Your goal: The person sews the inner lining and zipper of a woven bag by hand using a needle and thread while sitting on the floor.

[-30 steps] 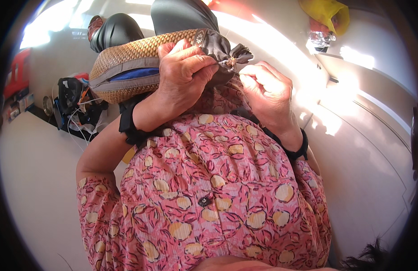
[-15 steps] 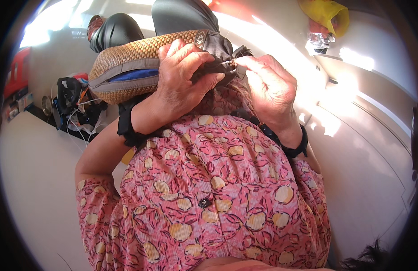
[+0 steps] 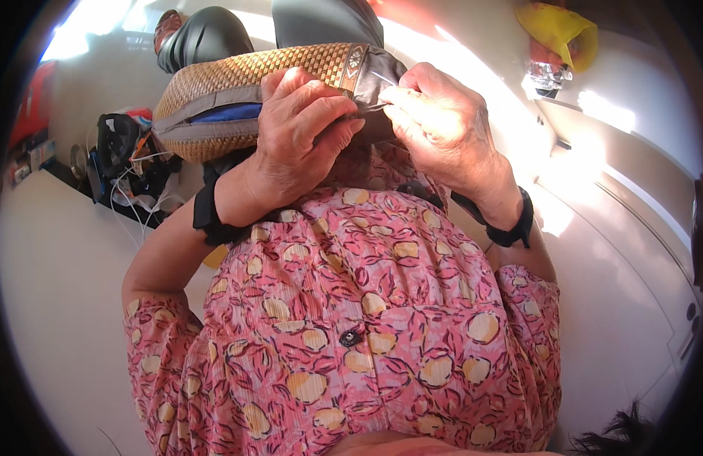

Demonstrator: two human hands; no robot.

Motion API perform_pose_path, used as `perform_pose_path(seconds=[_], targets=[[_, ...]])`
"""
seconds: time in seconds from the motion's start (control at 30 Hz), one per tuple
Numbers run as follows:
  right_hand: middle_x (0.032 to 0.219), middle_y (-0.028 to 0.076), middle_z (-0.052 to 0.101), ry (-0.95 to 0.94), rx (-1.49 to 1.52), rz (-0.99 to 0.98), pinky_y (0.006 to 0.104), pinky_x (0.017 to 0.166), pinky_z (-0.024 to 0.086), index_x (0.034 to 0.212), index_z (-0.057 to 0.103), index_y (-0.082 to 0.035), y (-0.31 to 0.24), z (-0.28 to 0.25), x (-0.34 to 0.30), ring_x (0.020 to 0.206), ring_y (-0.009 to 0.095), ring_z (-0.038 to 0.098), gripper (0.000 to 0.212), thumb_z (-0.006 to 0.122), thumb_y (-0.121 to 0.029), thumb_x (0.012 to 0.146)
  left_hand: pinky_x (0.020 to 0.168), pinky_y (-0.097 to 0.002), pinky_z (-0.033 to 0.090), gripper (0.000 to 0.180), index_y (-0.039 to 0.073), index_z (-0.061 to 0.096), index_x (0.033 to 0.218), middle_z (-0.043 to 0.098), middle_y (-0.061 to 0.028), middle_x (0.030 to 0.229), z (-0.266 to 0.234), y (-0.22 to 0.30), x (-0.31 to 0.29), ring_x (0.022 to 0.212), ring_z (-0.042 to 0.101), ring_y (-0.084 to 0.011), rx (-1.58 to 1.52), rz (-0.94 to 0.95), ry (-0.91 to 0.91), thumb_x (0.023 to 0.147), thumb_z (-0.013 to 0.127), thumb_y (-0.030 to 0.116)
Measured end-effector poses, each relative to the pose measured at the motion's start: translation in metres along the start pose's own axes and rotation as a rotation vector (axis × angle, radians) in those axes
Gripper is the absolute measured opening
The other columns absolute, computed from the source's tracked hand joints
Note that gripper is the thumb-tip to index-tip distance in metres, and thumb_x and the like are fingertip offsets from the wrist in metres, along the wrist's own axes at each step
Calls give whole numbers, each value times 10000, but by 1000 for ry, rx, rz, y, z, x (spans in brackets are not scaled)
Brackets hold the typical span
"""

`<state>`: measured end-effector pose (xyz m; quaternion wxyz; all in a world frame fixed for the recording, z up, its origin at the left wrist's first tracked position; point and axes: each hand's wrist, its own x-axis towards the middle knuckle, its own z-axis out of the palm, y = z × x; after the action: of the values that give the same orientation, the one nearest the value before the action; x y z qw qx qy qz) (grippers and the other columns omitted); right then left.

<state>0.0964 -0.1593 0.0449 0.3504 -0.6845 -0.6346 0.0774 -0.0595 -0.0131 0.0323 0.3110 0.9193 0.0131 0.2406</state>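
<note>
A woven straw pillow (image 3: 245, 72) lies across my lap, tan, with grey trim and an open zipper that shows blue inside. Its right end is dark fabric (image 3: 370, 80), edged by a patterned band. My left hand (image 3: 302, 125) is closed over the pillow's near side, thumb and fingers pinching the dark cloth. Just right of it, my right hand (image 3: 442, 125) is pinched at the fabric end. A thin, straight, shiny needle (image 3: 383, 78) sticks out from its fingertips over the cloth. The fingertips hide the rest of the needle.
Left on the floor is a heap of black items (image 3: 127, 156) with white cables, near a red plastic item (image 3: 33, 102). At upper right sits a yellow plastic bag (image 3: 560, 30). A pale cabinet (image 3: 617, 213) stands to the right, in patches of sunlight.
My right hand has drawn in over the dark fabric, and the thin needle now shows at its fingertips. My left hand still grips the pillow, which has shifted slightly.
</note>
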Motion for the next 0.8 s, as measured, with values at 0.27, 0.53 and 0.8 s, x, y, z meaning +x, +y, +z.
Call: perform_pose_path(seconds=[0.27,0.53,0.8], targets=[[730,85,475,10,-18,-51,364,566,470,697,518,-40,-3,6,4,663,257,550,92,596,7,677,801,-362,359,187,59,641,797,612,-22,773,1,4,-1,743,558,-211,-4,88,5,648,755,61],[674,68,444,128,-19,-122,333,515,441,678,538,-37,1,7,-1,608,235,524,136,625,18,588,781,-362,356,258,44,624,886,597,-22,762,5,2,3,720,535,-224,69,55,65,661,742,87],[669,63,481,167,2,-54,323,511,440,699,585,-30,-1,2,2,592,223,531,109,650,11,621,782,-372,354,286,37,602,939,571,-46,789,8,-5,8,739,523,-247,110,101,52,682,719,84]])
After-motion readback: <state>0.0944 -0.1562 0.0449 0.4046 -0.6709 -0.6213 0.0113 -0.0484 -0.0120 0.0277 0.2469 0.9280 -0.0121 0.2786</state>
